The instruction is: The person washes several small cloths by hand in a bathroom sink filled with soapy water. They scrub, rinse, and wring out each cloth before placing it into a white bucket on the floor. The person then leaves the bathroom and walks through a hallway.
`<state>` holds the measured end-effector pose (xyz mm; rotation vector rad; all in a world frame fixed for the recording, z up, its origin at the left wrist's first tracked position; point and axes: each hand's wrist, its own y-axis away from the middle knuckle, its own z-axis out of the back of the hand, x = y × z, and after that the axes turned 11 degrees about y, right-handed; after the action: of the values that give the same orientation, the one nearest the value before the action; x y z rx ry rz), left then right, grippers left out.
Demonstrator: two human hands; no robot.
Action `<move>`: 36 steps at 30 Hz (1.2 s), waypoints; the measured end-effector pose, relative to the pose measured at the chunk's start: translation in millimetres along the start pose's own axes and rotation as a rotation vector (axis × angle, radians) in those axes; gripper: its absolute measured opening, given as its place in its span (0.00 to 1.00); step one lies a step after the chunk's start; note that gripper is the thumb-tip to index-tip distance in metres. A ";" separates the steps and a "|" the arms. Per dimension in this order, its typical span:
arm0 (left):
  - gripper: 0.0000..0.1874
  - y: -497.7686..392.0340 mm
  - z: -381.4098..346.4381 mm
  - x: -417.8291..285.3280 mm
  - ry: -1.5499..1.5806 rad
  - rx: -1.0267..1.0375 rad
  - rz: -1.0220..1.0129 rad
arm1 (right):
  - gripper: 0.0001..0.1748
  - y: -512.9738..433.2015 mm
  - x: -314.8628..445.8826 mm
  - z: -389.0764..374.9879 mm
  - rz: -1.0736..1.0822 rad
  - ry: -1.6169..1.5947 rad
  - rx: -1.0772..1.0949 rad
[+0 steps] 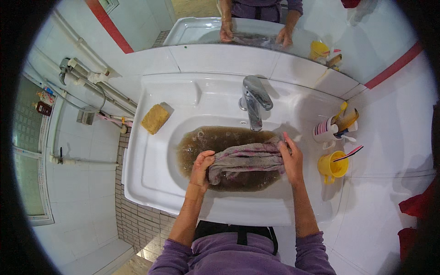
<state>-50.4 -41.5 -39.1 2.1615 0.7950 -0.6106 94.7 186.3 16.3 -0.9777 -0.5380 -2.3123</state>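
Observation:
A wet, greyish cloth (247, 158) with purplish-pink marks stretches between my two hands, bunched lengthwise into folds. My left hand (202, 166) grips its left end, and my right hand (291, 156) holds the right end with the fingers pointing up. Brown, murky water (227, 135) with some bubbles lies beneath the cloth in the white washbasin (154, 185). Whether the cloth's underside touches the water is hard to tell. Behind the cloth stands a chrome faucet (255, 103), its spout over the basin.
A yellow sponge (154, 119) lies on the basin's left ledge. On the right stand a striped cup (323, 130) holding brushes and a comb, and a yellow mug (332, 167) with a toothbrush. A mirror (196, 31) runs along the back wall; pipes (99, 89) line the left wall.

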 end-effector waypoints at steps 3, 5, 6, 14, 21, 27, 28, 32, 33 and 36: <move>0.12 4.6 -13.0 8.1 -0.143 0.027 -0.009 | 0.30 11.9 4.7 8.1 0.214 0.639 0.146; 0.13 8.5 -26.7 17.9 -0.379 0.088 -0.020 | 0.33 19.6 13.8 3.7 0.465 0.765 0.102; 0.12 12.6 -35.5 26.7 -0.316 0.202 0.001 | 0.35 23.9 19.5 -3.5 0.584 0.590 0.207; 0.12 23.4 -51.8 33.6 -0.374 0.296 -0.159 | 0.42 33.7 23.2 -35.4 0.404 0.176 0.554; 0.15 5.9 -25.5 22.6 -0.486 0.291 -0.001 | 0.17 44.7 37.9 -2.4 0.240 0.062 0.529; 0.18 -18.3 -63.1 34.5 -0.405 0.493 0.089 | 0.15 61.9 87.3 66.8 0.203 -0.318 0.373; 0.17 -21.6 -71.3 38.1 -0.423 0.530 0.132 | 0.15 65.0 95.9 75.2 0.282 -0.349 0.253; 0.18 -19.0 -82.0 45.7 -0.552 0.753 0.074 | 0.17 69.1 127.5 105.8 0.432 -0.498 -0.052; 0.18 -15.0 -79.2 45.1 -0.638 0.793 0.034 | 0.18 67.4 132.4 111.3 0.438 -0.561 -0.148; 0.19 4.6 -62.4 40.1 -0.589 0.715 0.149 | 0.22 56.2 130.8 117.9 0.270 -0.682 -0.242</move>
<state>-8.6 18.1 -24.1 2.4019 0.0830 -1.5321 116.5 164.2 198.4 -1.8510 -0.3524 -1.7956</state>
